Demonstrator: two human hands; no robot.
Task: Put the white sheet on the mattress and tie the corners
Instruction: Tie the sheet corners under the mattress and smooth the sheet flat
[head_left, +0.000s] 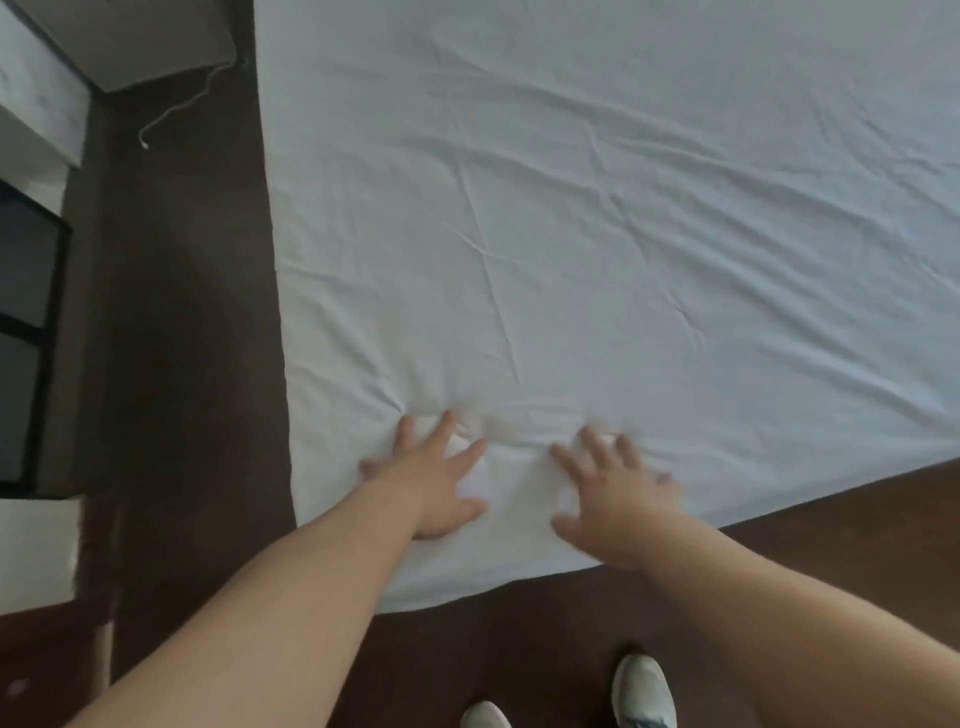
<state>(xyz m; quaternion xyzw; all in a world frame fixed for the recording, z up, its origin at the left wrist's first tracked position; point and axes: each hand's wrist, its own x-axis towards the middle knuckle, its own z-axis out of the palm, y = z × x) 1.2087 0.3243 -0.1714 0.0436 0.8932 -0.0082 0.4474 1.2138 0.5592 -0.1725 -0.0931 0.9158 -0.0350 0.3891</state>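
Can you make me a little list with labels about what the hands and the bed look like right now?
left hand: flat on the sheet, fingers spread
right hand: flat on the sheet, fingers spread, a bit blurred
sheet: white, wrinkled, spread over the bed, bunched up by the fingertips
near corner: hangs loose towards the floor, no knot visible
floor: dark brown
shoes: light-coloured, beside the bed
cable: white, lying on the floor at top left
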